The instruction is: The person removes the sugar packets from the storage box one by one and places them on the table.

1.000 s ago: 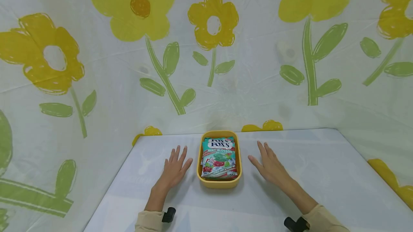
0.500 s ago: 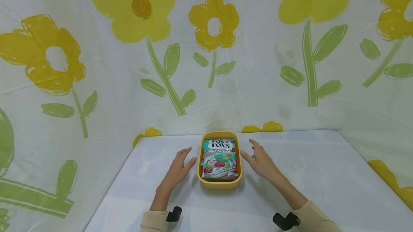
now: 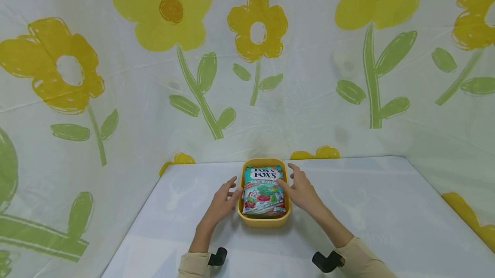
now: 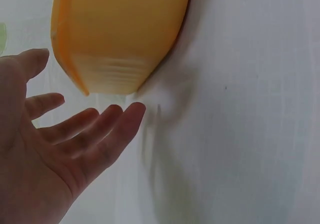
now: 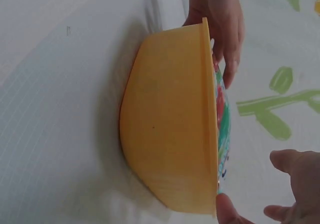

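Both arms wear beige long sleeves (image 3: pixel 193 265), each wrist carrying a small black camera mount (image 3: pixel 326 261).

Printed on the candy bag (image 3: pixel 264 188) in the yellow tub (image 3: pixel 264 220): "FOX'S" in white lettering, "MINT BLOSSOM" beneath; smaller print lower down too small to read.
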A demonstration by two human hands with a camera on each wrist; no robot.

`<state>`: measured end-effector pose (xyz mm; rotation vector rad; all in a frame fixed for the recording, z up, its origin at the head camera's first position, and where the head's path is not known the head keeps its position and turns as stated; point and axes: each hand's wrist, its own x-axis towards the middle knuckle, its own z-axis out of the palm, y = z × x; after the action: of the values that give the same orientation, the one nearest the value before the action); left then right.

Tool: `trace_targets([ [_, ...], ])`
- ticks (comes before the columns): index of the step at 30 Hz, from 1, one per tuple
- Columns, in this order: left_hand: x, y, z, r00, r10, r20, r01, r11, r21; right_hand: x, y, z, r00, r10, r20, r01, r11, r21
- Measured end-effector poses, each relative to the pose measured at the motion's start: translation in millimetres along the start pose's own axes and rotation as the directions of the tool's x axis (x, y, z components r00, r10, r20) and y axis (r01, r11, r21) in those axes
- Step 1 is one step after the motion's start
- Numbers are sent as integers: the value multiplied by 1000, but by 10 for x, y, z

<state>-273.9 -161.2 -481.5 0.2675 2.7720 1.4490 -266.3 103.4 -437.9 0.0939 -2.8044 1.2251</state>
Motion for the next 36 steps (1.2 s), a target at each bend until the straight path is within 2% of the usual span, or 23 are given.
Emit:
trace_targets([
  [8,13,-12,27,1000,-1,30,2,1000,-25,-28,-159,119,999,-49,13,49,999,21],
  [17,20,-3,44,999,10,46,-8,999,-37,-12,-293,246,993,-112,26,115,986,-121],
  [28,41,31,87,997,62,48,-61,998,-13,-37,-423,424,1000,-16,-20,9,948,-318],
  [36,53,42,106,996,68,52,-67,998,-9,-32,-427,489,999,-10,-30,-5,898,-439],
])
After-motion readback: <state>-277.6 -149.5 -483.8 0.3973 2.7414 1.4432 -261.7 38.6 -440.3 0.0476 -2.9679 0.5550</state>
